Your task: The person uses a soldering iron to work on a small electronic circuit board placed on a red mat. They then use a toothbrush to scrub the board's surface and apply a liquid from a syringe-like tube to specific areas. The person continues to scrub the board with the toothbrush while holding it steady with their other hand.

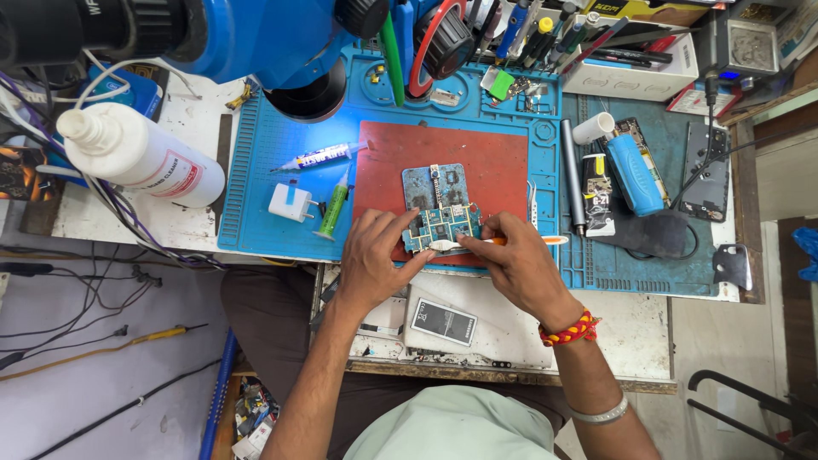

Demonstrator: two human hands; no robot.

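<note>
A small blue-green circuit board (440,223) lies on a red mat (494,162) on the blue work mat (256,170). My left hand (373,260) pins the board's left edge with thumb and fingers. My right hand (515,260) grips an orange-handled brush (511,241) whose pale bristle head rests on the board's near edge. A worn blue-grey metal plate (423,185) lies just behind the board.
A blue microscope head (273,43) hangs over the mat's far left. A white bottle (136,153), glue syringes (328,155), a white charger plug (288,203), a blue cylinder (635,175), a phone (707,170), and a tool rack (545,34) surround it. A phone battery (443,322) lies near me.
</note>
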